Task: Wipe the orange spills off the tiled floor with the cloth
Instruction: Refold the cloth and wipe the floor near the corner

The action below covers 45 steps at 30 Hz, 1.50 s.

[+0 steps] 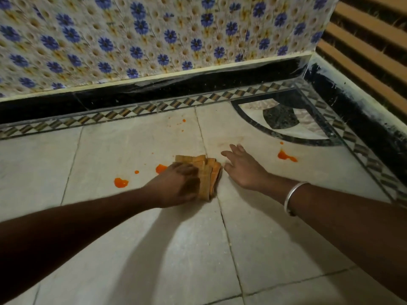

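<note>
Pale tiled floor (154,249) by a wall corner, with a folded cloth under one hand.

Nearest the camera the tiles lie bare and broad between the two forearms. Further out, the left hand (176,186) bends its blurred fingers down over the tan cloth (208,175), covering its left part. The right hand (244,168), a bangle (293,198) at its wrist, lies spread with straight fingers just right of the cloth and holds nothing. Orange blots (120,182) sit just left of the left hand, one touching its edge. An orange smear (285,156) lies right of the right hand, near the inlaid corner panel (282,119). Small orange drops (184,121) dot the tile beyond the cloth, close to the checked border strip (132,112). Behind it the black skirting (154,89) and flowered wall (154,36) close off the floor.
</note>
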{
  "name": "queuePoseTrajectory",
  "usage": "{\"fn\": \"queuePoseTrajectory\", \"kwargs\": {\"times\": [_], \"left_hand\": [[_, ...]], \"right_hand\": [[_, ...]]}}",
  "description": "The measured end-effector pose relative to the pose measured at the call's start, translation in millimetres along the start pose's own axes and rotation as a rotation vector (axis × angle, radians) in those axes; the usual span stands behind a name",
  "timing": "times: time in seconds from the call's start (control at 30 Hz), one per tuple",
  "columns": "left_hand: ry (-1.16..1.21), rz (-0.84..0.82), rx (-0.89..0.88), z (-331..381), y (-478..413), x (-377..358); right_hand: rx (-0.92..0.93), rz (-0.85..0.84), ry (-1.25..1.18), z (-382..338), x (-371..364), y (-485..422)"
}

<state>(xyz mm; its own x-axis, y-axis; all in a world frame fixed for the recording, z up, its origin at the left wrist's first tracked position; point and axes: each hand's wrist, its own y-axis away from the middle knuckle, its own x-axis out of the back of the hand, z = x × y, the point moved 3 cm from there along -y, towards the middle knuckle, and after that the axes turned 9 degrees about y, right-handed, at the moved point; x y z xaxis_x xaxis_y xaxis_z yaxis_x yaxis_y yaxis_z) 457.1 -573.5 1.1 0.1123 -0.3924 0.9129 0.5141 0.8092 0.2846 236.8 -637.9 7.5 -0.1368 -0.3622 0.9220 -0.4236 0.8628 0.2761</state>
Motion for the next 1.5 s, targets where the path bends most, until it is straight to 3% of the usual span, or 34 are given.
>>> {"fn": "queuePoseTrajectory", "kwargs": {"times": [0.13,0.27,0.43,0.53,0.63,0.77,0.9,1.0,1.1,1.23,1.37,1.5], "left_hand": [[0.114,0.173,0.095,-1,-14,-1],[0.072,0.102,0.200,9,-46,-34],[0.009,0.174,0.191,-13,-61,-38],[0.037,0.208,0.288,-39,-57,-31],[0.070,0.261,0.387,-18,-36,-44],[0.055,0.218,0.331,42,-23,-66],[-0.031,0.228,0.202,5,-47,-49],[0.003,0.252,0.284,-28,-40,-40],[0.053,0.322,0.425,-17,-12,-57],[0.019,0.310,0.349,35,-7,-80],[-0.041,0.199,0.218,12,-42,-52],[0.021,0.222,0.387,-17,-30,-44]], "right_hand": [[-0.004,0.012,0.125,9,-30,-3],[-0.068,0.040,0.171,8,-48,-5],[-0.122,0.157,0.168,-3,-82,-2],[-0.125,0.225,0.235,-1,-90,0],[-0.129,0.259,0.245,-1,-91,0],[-0.142,0.283,0.296,-4,-94,0],[-0.102,0.302,0.313,-10,-91,0],[-0.121,0.301,0.296,-3,-90,1],[-0.134,0.307,0.292,-6,-90,1],[-0.143,0.306,0.285,-8,-92,3],[-0.126,0.309,0.292,-8,-89,4],[-0.145,0.324,0.251,-8,-88,6]]}}
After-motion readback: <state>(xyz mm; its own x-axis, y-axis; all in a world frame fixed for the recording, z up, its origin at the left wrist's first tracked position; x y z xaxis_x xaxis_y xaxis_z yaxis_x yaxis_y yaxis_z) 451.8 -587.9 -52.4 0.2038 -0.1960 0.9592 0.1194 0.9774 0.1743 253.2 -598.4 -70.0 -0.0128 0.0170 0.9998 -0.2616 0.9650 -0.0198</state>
